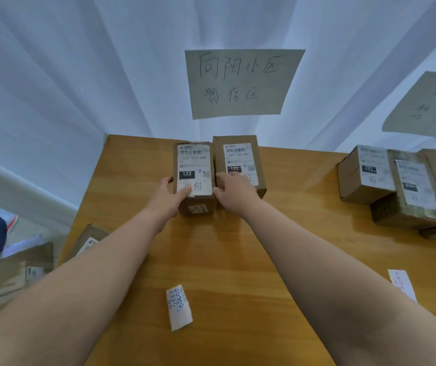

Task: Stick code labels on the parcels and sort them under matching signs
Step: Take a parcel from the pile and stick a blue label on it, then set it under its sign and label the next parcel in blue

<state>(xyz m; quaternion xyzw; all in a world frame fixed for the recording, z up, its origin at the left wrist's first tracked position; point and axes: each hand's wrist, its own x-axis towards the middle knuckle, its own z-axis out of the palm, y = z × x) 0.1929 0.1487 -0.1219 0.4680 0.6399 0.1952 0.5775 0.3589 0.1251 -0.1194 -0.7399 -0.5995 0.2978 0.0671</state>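
Both hands hold the same thing: the left hand (169, 196) grips the left side of a small brown cardboard parcel with a white shipping label (195, 178), its thumb pressed on the lower edge of the label, and the right hand (234, 191) closes on the right side of the parcel, so the box sits between the two palms. The parcel is in the upper middle of the frame, at the far edge of the orange-brown wooden table (224, 260), and its long axis runs away from the person, toward the white curtain (53, 75). Just to its right, touching or almost touching, lies a second brown cardboard parcel with the same kind of label (239, 165), also lengthwise; the right hand lies partly over its near corner. Directly above both hangs a grey paper sign with handwritten characters (243, 83), so I judge that the held parcel only needs to be set down straight beside its neighbour. Its label shows a barcode, the number 122 in a black field and two handwritten characters below. A curled white sheet of small blue code stickers (178, 307) lies in the lower middle, well apart from the hands.
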